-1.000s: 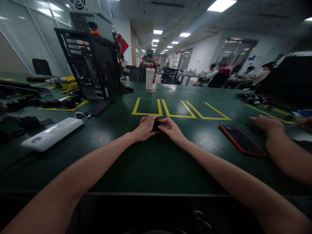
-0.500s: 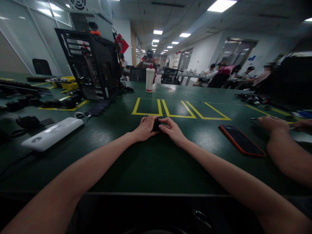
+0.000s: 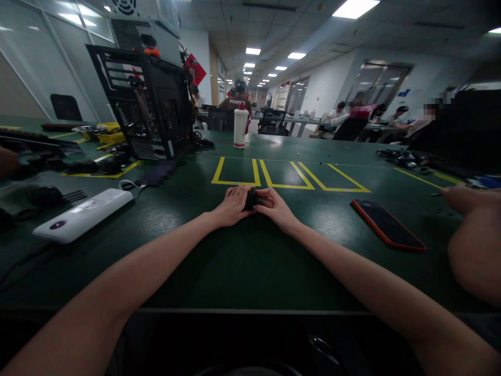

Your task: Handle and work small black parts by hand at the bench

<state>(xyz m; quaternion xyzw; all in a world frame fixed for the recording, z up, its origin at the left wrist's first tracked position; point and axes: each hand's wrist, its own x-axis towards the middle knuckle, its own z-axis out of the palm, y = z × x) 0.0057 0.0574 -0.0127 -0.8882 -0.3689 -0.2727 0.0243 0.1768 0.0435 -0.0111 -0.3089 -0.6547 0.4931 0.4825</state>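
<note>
Between my two hands is a small black object (image 3: 251, 199), held just above or on the green table (image 3: 250, 261); its kind is too small and covered to make out. My left hand (image 3: 231, 204) is closed round its left side, back of the hand up. From the right, the thumb and fingers of my right hand (image 3: 275, 208) pinch its other side. Just beyond my hands lie yellow tape outlines (image 3: 287, 186) on the table top.
A phone with an orange edge (image 3: 387, 225) lies to the right, near a co-worker's arm (image 3: 475, 245). On the left are a white power strip (image 3: 84, 215), an open black computer case (image 3: 156, 104) and cables. A white bottle (image 3: 240, 128) stands farther back.
My hands stay almost in place around the black object, with slight finger movement of the right one. The co-worker's hand at right has shifted rightward; something skin-coloured appears at the far left edge.
</note>
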